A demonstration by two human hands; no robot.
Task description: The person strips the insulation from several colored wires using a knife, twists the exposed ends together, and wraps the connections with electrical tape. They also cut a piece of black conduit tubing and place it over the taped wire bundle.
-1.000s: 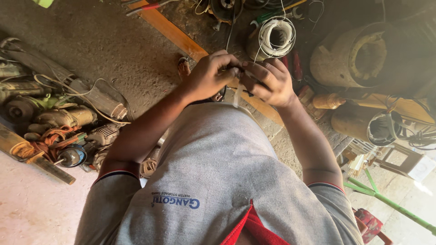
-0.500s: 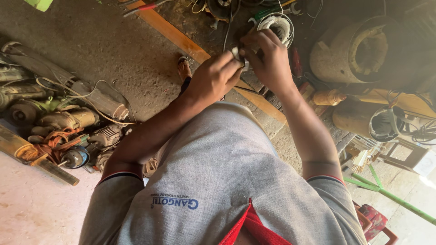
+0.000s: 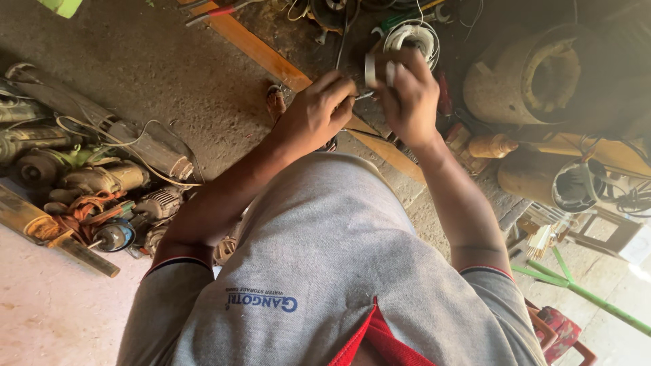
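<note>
I see my right hand (image 3: 410,95) gripping a small round metal part (image 3: 371,70) while left hand (image 3: 315,112) fingers pinch a thin tool (image 3: 361,96) against it; next, I judge, steady prying.

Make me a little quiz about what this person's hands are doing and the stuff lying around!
1. True or false: both hands are raised in front of the chest, close together.
2. What does the right hand grip? A) a small round metal part B) a hammer C) a cup
3. Which side of the picture has the pile of old motors?

Key:
1. True. The left hand meets the right hand over the wooden plank.
2. A, the small round part. What the left hand pinches is too small to tell.
3. The picture's left, on the floor. A coil of white wire lies beyond the hands.
</note>
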